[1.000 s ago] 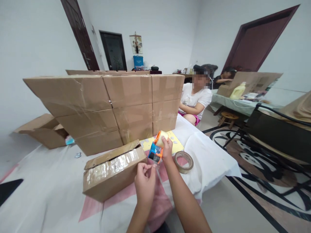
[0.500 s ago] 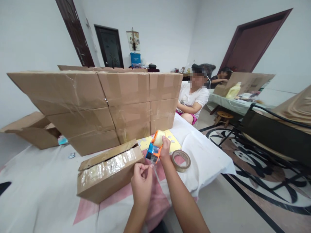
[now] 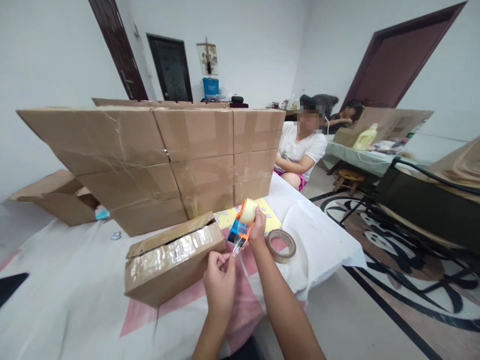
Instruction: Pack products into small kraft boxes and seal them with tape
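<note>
My right hand [image 3: 257, 227] is closed around an orange and blue tape dispenser [image 3: 240, 229] that carries a pale roll of tape. From its cutter end a short strip of clear tape [image 3: 237, 246] runs down to my left hand [image 3: 220, 276], whose fingers pinch the free end. Just left of my left hand a cardboard box [image 3: 174, 265] lies on the table, its top edge covered in shiny clear tape and a flap slightly raised. Beside my right forearm rests a roll of brown tape [image 3: 281, 246].
Stacked taped cartons [image 3: 202, 160] form a wall across the table's far side. An open carton [image 3: 63, 200] stands at the left. A person in a white shirt [image 3: 300, 145] sits beyond the table; another is farther back. A dark-framed chair [image 3: 423, 200] is at right.
The view has shifted slightly, so the scene sits a little to the right. Both hands keep their grips, and the clear tape strip now shows between dispenser and fingers.
</note>
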### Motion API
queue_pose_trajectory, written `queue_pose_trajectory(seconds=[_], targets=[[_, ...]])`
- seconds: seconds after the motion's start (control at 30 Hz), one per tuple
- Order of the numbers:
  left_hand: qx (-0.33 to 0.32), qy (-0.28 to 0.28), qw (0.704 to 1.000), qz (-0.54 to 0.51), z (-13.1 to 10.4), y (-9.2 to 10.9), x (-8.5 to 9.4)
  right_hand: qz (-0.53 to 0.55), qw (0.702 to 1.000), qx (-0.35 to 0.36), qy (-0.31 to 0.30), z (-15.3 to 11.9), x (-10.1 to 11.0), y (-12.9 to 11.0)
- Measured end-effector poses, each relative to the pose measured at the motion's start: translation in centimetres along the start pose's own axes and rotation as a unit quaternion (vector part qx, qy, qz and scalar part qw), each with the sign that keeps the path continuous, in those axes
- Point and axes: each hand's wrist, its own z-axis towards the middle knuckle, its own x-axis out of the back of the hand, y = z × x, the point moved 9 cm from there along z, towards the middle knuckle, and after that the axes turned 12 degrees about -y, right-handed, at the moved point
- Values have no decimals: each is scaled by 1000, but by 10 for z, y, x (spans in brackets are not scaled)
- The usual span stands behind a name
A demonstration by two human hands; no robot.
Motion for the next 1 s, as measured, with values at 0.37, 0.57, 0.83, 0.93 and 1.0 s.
queue_pose_trajectory(seconds=[0.37,0.57,0.83,0.93,1.0], targets=[[6,28,1000,0,-6,6,8,67,997,-21,-16,3,-10,3],[15,18,999,47,-14,6,17,82,996,-20,21,6,-3,3],[24,7,999,41,-6,-3,14,112,993,7,19,14,1,7],[24,17,998,52,-6,-4,16,77,997,31,8,14,3,4],[22,20,999,45,-7,-4,18,42,998,56,-2,13,3,0]])
